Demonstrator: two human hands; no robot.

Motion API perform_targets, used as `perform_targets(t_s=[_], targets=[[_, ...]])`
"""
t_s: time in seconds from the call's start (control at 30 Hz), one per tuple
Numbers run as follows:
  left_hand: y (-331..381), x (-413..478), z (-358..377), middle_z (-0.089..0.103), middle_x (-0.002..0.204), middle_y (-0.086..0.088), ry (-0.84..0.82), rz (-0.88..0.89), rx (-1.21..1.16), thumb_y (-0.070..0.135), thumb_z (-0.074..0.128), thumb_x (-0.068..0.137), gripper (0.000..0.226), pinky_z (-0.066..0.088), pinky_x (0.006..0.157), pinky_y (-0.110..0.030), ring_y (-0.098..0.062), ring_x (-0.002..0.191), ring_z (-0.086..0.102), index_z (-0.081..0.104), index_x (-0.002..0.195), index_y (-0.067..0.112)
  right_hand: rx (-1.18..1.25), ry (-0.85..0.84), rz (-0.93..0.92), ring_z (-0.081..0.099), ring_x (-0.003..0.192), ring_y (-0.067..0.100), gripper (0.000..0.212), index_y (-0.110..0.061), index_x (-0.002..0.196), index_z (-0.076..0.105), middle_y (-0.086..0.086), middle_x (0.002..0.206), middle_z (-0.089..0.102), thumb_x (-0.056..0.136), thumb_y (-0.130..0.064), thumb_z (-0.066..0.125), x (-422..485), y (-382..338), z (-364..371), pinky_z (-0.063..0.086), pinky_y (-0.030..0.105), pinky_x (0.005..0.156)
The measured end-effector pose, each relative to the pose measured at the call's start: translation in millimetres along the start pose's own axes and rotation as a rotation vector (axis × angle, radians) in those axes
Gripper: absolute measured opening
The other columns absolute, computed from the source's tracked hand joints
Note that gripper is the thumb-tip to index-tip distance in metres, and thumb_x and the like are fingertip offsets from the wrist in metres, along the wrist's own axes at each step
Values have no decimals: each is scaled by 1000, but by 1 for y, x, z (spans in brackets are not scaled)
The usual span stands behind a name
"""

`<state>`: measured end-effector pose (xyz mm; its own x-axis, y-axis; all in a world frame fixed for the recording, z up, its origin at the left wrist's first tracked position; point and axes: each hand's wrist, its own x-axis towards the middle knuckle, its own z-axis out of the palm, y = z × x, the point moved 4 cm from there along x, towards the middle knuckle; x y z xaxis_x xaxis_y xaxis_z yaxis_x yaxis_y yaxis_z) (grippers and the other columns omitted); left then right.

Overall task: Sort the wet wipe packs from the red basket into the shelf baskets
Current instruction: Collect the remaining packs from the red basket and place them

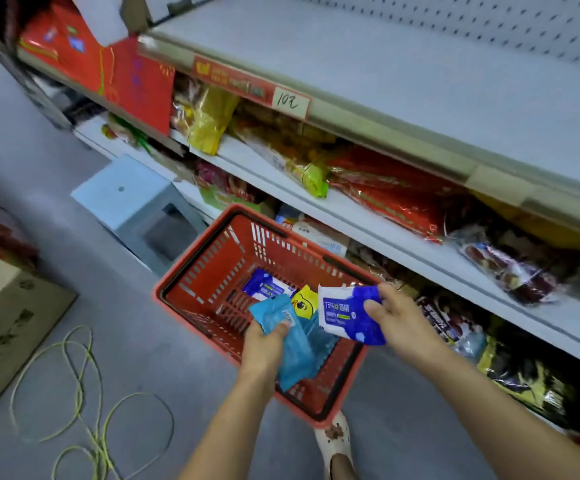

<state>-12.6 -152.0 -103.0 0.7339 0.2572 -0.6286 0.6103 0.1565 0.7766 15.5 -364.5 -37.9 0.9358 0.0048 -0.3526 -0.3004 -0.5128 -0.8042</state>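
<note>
The red basket stands on the grey floor below the shelves. My left hand grips a light blue wipe pack over the basket's near side. A dark blue and white wipe pack is held by my right hand above the basket's right rim. Inside the basket lie another blue and white pack, a yellow pack and more light blue packs. No shelf baskets are in view.
Shelves full of red and yellow snack bags run along the right. The top shelf is bare. A grey stool stands behind the basket. A cardboard box and a green cord lie at left. A shoe shows below the basket.
</note>
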Motion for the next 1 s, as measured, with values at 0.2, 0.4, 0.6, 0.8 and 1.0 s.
perform_targets(t_s=[0.2, 0.4, 0.6, 0.8, 1.0], targets=[[27, -98, 35, 72, 94, -17, -160, -85, -252, 12, 52, 97, 23, 58, 78, -46, -31, 78, 69, 63, 115, 3, 538, 97, 141, 70, 72, 14, 17, -7, 102, 59, 8, 92, 72, 98, -3, 44, -104, -26, -67, 56, 29, 58], [54, -192, 108, 74, 97, -18, -454, 46, -148, 28, 62, 91, 26, 59, 78, -45, -30, 81, 71, 70, 103, 6, 567, 284, 216, 69, 78, 23, 16, -3, 107, 58, 18, 101, 71, 99, -7, 45, -185, -3, -135, 55, 30, 60], [57, -280, 197, 75, 91, -17, -476, 252, -53, 14, 68, 89, 10, 60, 72, -42, -28, 77, 71, 67, 95, 6, 858, 439, 119, 68, 60, 17, 6, -11, 90, 61, 12, 85, 72, 91, -17, 60, -270, 28, -219, 51, 26, 43], [28, -379, 300, 76, 77, -7, -602, 357, 83, 21, 68, 90, 18, 58, 56, -33, -22, 67, 73, 67, 99, 6, 847, 564, 107, 65, 56, 11, 17, -10, 93, 69, 6, 77, 75, 78, -16, 75, -350, 93, -310, 45, 21, 44], [-22, -473, 410, 76, 83, -14, -773, 276, 198, 24, 67, 90, 18, 61, 64, -41, -28, 72, 74, 65, 98, 8, 808, 684, 106, 64, 54, 11, 19, -7, 93, 69, 6, 74, 74, 76, -14, 77, -428, 170, -427, 45, 22, 42]])
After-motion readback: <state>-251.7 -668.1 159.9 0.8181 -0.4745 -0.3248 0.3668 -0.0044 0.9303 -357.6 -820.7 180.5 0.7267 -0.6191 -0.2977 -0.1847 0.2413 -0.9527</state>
